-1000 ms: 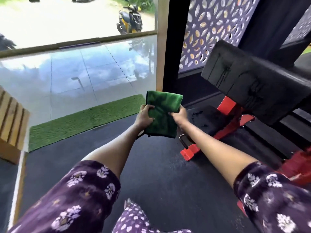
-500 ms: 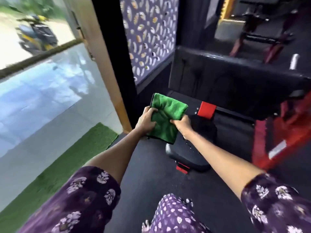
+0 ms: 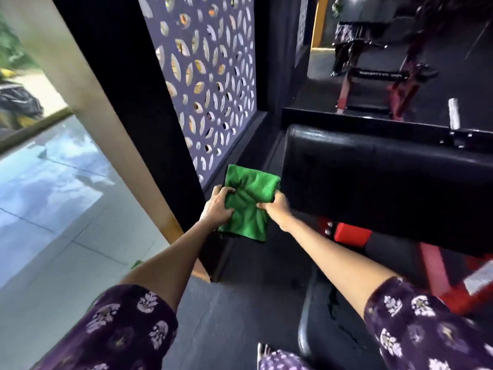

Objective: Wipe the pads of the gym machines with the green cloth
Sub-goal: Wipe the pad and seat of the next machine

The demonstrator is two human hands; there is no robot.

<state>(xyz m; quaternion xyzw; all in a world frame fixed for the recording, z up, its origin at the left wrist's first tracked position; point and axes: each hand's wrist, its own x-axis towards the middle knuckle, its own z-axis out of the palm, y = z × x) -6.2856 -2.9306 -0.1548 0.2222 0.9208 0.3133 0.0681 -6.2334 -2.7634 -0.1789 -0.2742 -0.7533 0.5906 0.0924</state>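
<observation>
I hold a folded green cloth (image 3: 248,201) in the air between both hands, just left of a long black back pad (image 3: 373,182) of a red-framed gym machine. My left hand (image 3: 217,206) grips the cloth's left edge, fingers curled into the fabric. My right hand (image 3: 277,205) pinches its right edge, close to the pad's left end. A black seat pad (image 3: 328,316) lies low under my right forearm, with dark streaks on it.
A black pillar (image 3: 128,102) and a patterned cut-out screen (image 3: 210,84) stand right behind the cloth. The red frame (image 3: 437,276) runs under the back pad. More red gym machines (image 3: 378,84) stand farther back. A tiled porch (image 3: 53,198) lies to the left.
My view has swung right, from the doorway and green mat toward the machine. The back pad is now closer and straight to the right of the cloth. Both hands keep their hold.
</observation>
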